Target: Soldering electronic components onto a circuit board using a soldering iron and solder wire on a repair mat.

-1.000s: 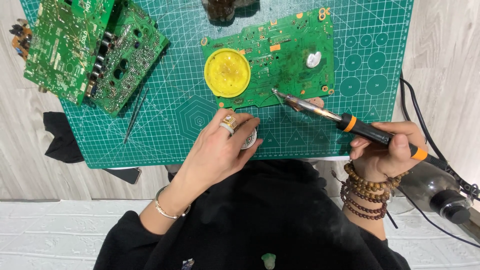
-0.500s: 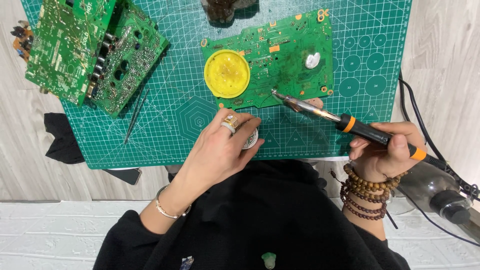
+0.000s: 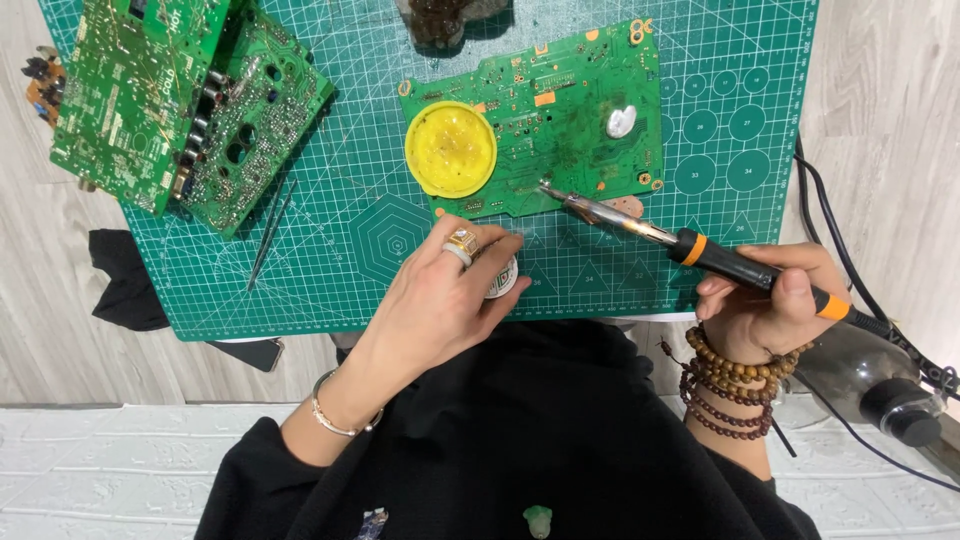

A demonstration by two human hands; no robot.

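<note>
My right hand grips a black and orange soldering iron. Its metal tip rests at the near edge of a green circuit board lying on the cutting mat. My left hand is closed over a small white solder spool near the mat's front edge, a ring on one finger. A round yellow tin sits on the board's left end.
A green cutting mat covers the wooden table. Two more green circuit boards lie stacked at the far left. Tweezers lie beside them. A dark jar stands at the far edge, and a cable runs on the right.
The soldering iron's tip has crept a little left and up, onto the board's near edge. My left hand stays on the spool.
</note>
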